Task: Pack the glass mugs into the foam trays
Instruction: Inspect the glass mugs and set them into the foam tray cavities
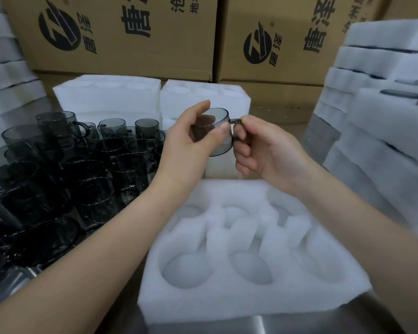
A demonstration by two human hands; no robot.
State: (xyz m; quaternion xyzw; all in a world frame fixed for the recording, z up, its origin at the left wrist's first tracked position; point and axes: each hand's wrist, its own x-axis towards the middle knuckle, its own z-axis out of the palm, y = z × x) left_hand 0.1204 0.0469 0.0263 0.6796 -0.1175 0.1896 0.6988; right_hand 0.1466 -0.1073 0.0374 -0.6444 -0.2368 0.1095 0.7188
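A smoky grey glass mug [219, 119] hangs in the air above the far edge of a white foam tray [227, 300]. My left hand [191, 145] wraps around the mug's body. My right hand [258, 145] pinches its dark handle between thumb and finger. The tray lies in front of me with several round pockets, all of them hollow. A crowd of several more grey glass mugs [65, 169] stands on the table at the left, some stacked.
Two stacks of white foam trays [106, 97] stand behind the mugs. Taller foam stacks [381, 131] rise at the right and at the far left [7, 75]. Printed cardboard boxes [121, 37] line the back. The metal table edge [263, 326] runs along the front.
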